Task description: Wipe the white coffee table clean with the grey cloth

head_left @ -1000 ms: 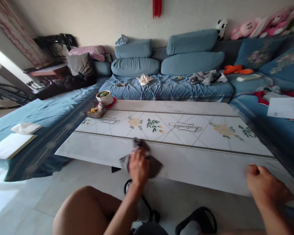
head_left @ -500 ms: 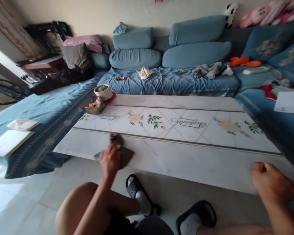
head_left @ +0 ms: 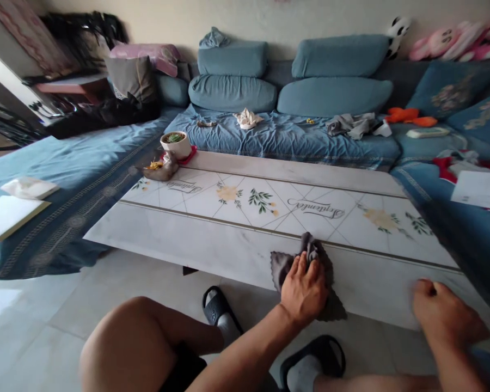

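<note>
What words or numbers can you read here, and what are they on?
"September": curly writing on the patterned strip of the tabletop.
"September": the same word again, farther left on that strip, smaller and blurrier.
Too small to read: marks on the white paper at the right.
Too small to read: a mark on the dark slipper.
I can't read any numbers.

Versus both earlier positions, left hand [head_left: 304, 288] and grey cloth [head_left: 310, 247] sit farther right along table [head_left: 212, 239], nearer right hand [head_left: 445, 313].
</note>
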Action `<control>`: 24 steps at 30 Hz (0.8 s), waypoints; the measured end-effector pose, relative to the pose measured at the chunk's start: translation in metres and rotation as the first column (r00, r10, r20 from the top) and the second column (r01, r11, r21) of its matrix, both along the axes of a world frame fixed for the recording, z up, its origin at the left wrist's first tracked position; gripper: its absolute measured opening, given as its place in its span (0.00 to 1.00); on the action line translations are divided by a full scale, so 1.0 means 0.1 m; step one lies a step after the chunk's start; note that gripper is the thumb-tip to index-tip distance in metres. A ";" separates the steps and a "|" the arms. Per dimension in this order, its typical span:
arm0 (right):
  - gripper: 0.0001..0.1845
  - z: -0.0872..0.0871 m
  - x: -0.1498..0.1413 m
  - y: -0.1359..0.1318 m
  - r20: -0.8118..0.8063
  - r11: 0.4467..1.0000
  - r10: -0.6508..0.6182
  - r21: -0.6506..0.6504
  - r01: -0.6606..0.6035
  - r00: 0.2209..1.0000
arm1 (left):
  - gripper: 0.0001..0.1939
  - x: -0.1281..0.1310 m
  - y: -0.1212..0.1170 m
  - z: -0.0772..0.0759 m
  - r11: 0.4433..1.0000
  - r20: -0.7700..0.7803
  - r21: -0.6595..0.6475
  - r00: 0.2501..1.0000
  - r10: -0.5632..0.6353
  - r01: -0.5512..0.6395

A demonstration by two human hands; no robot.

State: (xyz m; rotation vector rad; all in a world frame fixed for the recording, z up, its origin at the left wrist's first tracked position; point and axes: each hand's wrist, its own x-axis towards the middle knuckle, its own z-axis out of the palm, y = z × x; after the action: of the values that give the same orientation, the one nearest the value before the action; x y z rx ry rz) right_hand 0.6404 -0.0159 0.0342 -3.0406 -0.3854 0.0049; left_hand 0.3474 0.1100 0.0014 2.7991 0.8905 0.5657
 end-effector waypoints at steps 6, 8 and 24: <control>0.46 0.00 0.00 0.04 -0.054 0.997 -0.074 0.003 0.074 0.996 | 0.32 -1.86 1.31 0.08 0.937 -0.030 -0.106 0.943 0.330 -0.332; 0.44 -0.04 0.02 0.04 -0.049 0.996 -0.092 0.013 0.093 0.995 | 0.30 -2.60 1.94 0.13 0.833 -0.017 -0.116 0.839 0.543 -0.541; 0.44 0.07 0.02 0.01 -0.102 0.998 -0.048 -0.054 0.043 0.994 | 0.29 0.38 0.84 0.10 0.887 -0.029 0.017 0.887 -0.461 0.461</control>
State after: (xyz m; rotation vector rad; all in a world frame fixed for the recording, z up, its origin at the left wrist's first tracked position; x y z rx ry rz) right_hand 0.6426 -0.0144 0.0414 -3.0828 -0.3130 0.1717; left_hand 0.3851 0.1937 0.0113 2.8916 0.1932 0.4644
